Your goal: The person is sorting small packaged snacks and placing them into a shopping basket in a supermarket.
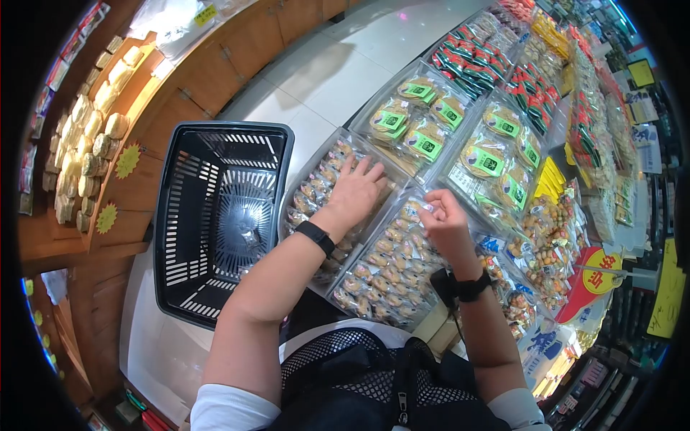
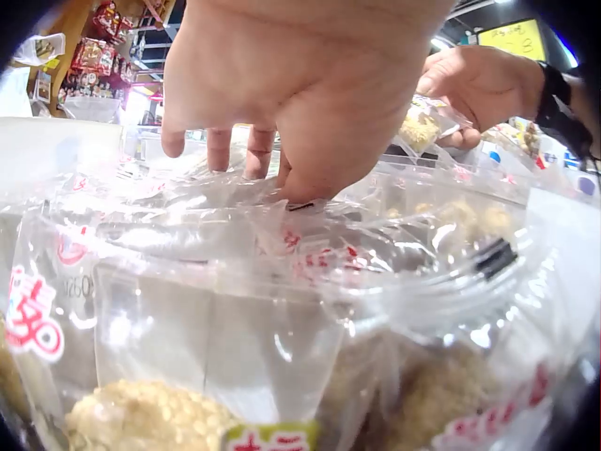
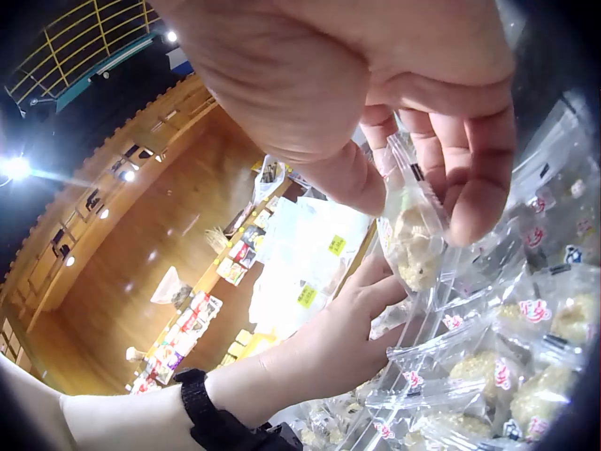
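My left hand (image 1: 352,192) reaches over the left bin of small clear-wrapped snacks (image 1: 307,192), its fingers spread and fairly straight. In the left wrist view its fingertips and thumb touch the tops of the clear wrappers (image 2: 188,282), which hold pale, seed-covered pieces. Above the neighbouring bin of similar packets (image 1: 392,266), my right hand (image 1: 447,224) pinches one small clear packet (image 3: 413,246) between thumb and fingers. A lumpy pale snack shows through its wrapper. Black bands circle both wrists.
A black plastic shopping basket (image 1: 277,144) stands left of the bins. Bins of larger packs with green labels (image 1: 483,161) lie beyond the hands. Red-and-green packets (image 1: 471,61) fill bins farther back. A red sign (image 1: 591,280) rises at right; wooden shelving (image 1: 208,75) lines the left.
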`<state>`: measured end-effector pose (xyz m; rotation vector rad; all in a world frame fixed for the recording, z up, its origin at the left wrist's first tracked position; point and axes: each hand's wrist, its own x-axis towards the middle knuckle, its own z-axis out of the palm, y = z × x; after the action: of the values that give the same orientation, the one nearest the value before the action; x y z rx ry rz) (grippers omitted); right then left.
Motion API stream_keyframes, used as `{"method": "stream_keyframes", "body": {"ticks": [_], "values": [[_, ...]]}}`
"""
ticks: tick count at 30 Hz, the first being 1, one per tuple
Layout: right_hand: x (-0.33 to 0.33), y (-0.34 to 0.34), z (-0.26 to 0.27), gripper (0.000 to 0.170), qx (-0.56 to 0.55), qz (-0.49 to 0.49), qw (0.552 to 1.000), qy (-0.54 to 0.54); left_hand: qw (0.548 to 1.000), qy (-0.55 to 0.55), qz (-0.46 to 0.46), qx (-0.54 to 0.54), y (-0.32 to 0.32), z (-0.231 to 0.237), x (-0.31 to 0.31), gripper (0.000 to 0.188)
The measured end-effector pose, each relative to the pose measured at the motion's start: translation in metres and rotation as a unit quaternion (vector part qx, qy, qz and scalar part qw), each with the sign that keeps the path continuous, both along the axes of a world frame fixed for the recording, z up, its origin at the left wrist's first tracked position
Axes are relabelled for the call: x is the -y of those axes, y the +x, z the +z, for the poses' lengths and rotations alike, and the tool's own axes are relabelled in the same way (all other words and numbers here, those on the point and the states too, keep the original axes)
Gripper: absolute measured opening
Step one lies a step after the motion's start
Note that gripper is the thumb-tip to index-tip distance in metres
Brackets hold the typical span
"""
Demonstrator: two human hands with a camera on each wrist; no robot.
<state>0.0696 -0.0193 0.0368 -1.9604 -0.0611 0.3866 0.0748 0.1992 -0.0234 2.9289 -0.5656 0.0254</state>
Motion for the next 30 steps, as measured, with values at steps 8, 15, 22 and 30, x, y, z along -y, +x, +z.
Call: {"method": "stream_keyframes", "body": {"ticks": [8, 15, 22, 30], "values": [[-0.045, 0.016, -0.009, 0.028, 0.109, 0.067, 0.991, -0.050, 0.998, -0.053, -0.009, 0.019, -0.001, -0.006, -0.011, 0.032], [-0.047, 0.023, -0.020, 0.028, 0.170, 0.107, 0.972, -0.121, 0.952, -0.271, 0.083, 0.113, -0.002, 0.023, -0.040, 0.037], [-0.051, 0.020, -0.013, 0.029, 0.226, 0.179, 0.934, -0.210, 0.913, -0.248, 0.321, 0.034, -0.003, 0.014, -0.058, 0.053], [-0.044, 0.016, -0.013, 0.030, 0.178, 0.156, 0.947, -0.217, 0.915, -0.259, 0.309, 0.004, -0.003, 0.020, -0.058, 0.050]]}}
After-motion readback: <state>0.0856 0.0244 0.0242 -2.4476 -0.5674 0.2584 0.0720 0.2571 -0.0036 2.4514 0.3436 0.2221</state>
